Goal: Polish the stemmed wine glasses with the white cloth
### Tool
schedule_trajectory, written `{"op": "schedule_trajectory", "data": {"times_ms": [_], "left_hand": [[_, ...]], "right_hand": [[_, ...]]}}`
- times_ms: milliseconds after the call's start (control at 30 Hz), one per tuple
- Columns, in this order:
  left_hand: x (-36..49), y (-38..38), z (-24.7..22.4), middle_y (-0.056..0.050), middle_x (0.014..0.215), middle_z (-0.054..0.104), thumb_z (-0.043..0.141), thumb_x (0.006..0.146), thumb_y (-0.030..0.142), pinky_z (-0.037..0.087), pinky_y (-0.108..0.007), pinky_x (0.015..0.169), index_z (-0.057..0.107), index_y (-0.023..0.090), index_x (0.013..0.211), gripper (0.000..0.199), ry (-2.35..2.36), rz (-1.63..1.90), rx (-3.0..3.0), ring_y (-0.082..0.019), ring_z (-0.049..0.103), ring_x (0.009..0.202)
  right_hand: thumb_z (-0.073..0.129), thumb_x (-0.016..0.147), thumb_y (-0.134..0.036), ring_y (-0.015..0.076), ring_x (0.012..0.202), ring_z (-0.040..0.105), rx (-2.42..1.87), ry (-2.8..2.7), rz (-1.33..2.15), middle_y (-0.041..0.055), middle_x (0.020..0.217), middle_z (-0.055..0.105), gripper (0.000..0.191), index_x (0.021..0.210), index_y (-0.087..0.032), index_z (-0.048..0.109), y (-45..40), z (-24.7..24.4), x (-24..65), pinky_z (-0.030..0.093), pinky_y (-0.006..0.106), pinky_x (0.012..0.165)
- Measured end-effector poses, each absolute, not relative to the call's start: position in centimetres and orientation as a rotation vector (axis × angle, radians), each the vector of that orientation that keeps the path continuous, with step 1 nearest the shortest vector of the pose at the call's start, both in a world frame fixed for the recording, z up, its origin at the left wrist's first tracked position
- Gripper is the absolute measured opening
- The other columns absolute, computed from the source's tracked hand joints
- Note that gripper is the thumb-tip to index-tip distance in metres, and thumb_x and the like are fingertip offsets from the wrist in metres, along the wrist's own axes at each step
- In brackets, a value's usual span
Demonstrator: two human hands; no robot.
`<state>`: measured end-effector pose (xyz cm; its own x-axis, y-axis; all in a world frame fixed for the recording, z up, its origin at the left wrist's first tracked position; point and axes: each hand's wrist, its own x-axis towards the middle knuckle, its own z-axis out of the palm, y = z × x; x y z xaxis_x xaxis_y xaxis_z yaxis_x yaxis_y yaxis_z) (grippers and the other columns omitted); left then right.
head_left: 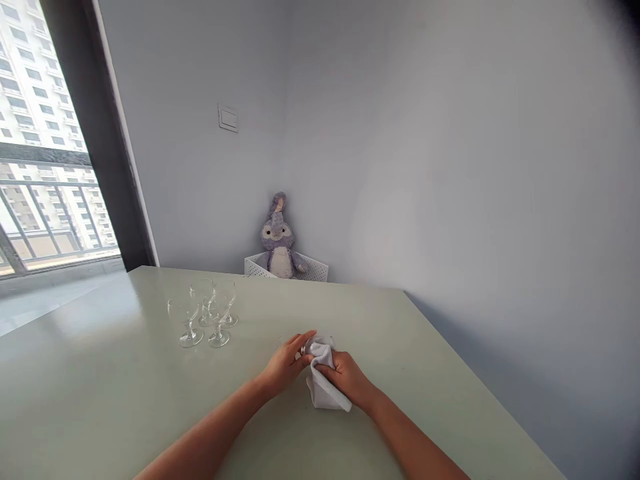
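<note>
Near the middle of the pale green table (250, 437), my left hand (286, 365) is closed around a clear stemmed glass, whose rim (327, 339) shows to the right of its fingers. A ring is on one of that hand's fingers. My right hand (350, 380) grips a white cloth (326, 390), and part of the cloth is bunched at the mouth of the glass. The rest of the cloth hangs down below the hands. Most of the glass is hidden by the fingers and the cloth.
Several clear stemmed glasses (191, 338) stand upright together at the left of the table. Behind the far edge, a purple plush toy (281, 261) sits in a white perforated basket (316, 270). Grey walls meet in the corner, and a window is at the far left.
</note>
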<state>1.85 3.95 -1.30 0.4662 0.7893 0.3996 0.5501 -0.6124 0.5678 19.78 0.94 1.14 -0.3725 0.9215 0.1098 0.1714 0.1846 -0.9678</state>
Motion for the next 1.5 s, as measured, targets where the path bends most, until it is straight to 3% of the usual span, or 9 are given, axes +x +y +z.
{"op": "schedule_trajectory", "data": {"times_ms": [167, 300, 500, 667, 767, 967, 1133, 1267, 1500], "left_hand": [[2.9, 2.7, -0.6, -0.008, 0.125, 0.045, 0.042, 0.084, 0.017, 0.046, -0.038, 0.081, 0.031, 0.028, 0.131, 0.049, 1.414, 0.98, 2.718, -0.024, 0.045, 0.111], [2.2, 2.9, -0.2, -0.008, 0.114, 0.053, 0.046, 0.08, 0.013, 0.047, -0.037, 0.076, 0.031, 0.027, 0.131, 0.055, 1.396, 0.954, 2.805, -0.023, 0.05, 0.099], [1.7, 3.2, -0.3, -0.005, 0.104, 0.058, 0.05, 0.078, 0.017, 0.047, -0.028, 0.073, 0.024, 0.025, 0.134, 0.062, 1.142, 0.778, 2.508, -0.017, 0.056, 0.089], [2.9, 2.3, 0.1, -0.011, 0.12, 0.049, 0.046, 0.08, 0.014, 0.045, -0.038, 0.082, 0.028, 0.024, 0.132, 0.056, 1.422, 1.001, 2.801, -0.024, 0.045, 0.11], [2.4, 2.5, 0.5, -0.01, 0.114, 0.052, 0.046, 0.082, 0.016, 0.045, -0.039, 0.081, 0.034, 0.026, 0.129, 0.05, 1.363, 1.062, 2.9, -0.024, 0.048, 0.104], [1.5, 3.3, 0.0, -0.003, 0.099, 0.057, 0.049, 0.078, 0.017, 0.048, -0.028, 0.07, 0.03, 0.027, 0.131, 0.057, 1.173, 0.826, 2.45, -0.015, 0.055, 0.081], [2.7, 2.4, -0.2, -0.01, 0.121, 0.049, 0.046, 0.08, 0.012, 0.044, -0.037, 0.087, 0.031, 0.022, 0.132, 0.055, 1.279, 1.083, 2.618, -0.023, 0.044, 0.111], [2.0, 2.5, 0.4, -0.009, 0.115, 0.053, 0.045, 0.084, 0.019, 0.045, -0.039, 0.082, 0.036, 0.025, 0.129, 0.046, 1.259, 1.164, 2.802, -0.023, 0.049, 0.102], [1.7, 3.0, -0.2, -0.009, 0.107, 0.055, 0.046, 0.084, 0.021, 0.048, -0.035, 0.076, 0.021, 0.024, 0.136, 0.058, 1.158, 0.949, 2.537, -0.019, 0.053, 0.093]], "right_hand": [[0.066, 0.064, -0.043, 0.0112, 0.049, 0.04, -0.958, -1.091, 1.579, -0.0029, 0.052, 0.045, 0.028, 0.066, -0.017, 0.057, 1.4, 0.5, 19.5, 0.035, 0.026, 0.052], [0.067, 0.062, -0.038, 0.0106, 0.048, 0.037, -0.911, -1.181, 1.604, -0.0039, 0.05, 0.043, 0.023, 0.063, -0.019, 0.055, 0.6, 1.2, 19.1, 0.033, 0.026, 0.05], [0.062, 0.069, -0.037, 0.0109, 0.055, 0.041, -1.092, -1.704, 1.235, -0.0028, 0.057, 0.05, 0.024, 0.06, -0.016, 0.056, 0.2, 2.2, 19.7, 0.03, 0.024, 0.052], [0.06, 0.067, -0.048, 0.0157, 0.06, 0.049, -0.917, -1.052, 1.604, 0.0016, 0.065, 0.057, 0.03, 0.073, -0.018, 0.061, 0.7, 1.0, 19.0, 0.039, 0.03, 0.06], [0.061, 0.068, -0.046, 0.0165, 0.06, 0.049, -0.782, -0.988, 1.707, 0.0033, 0.067, 0.057, 0.028, 0.076, -0.019, 0.062, 0.1, 1.2, 18.5, 0.04, 0.031, 0.058], [0.065, 0.068, -0.038, 0.0149, 0.062, 0.046, -1.035, -1.725, 1.176, -0.0002, 0.064, 0.055, 0.02, 0.064, -0.019, 0.061, -0.2, 2.7, 19.4, 0.038, 0.027, 0.058], [0.059, 0.071, -0.048, 0.0153, 0.058, 0.049, -1.009, -1.27, 1.394, 0.001, 0.061, 0.053, 0.031, 0.07, -0.017, 0.06, 0.4, 1.6, 18.8, 0.04, 0.028, 0.055], [0.063, 0.068, -0.044, 0.0145, 0.057, 0.048, -0.888, -1.125, 1.564, 0.001, 0.062, 0.053, 0.027, 0.073, -0.017, 0.061, -0.1, 1.9, 18.6, 0.04, 0.028, 0.055], [0.066, 0.068, -0.041, 0.0152, 0.064, 0.05, -1.009, -1.596, 1.293, 0.0003, 0.066, 0.057, 0.025, 0.068, -0.016, 0.063, 0.5, 1.8, 19.5, 0.04, 0.027, 0.06]]}}
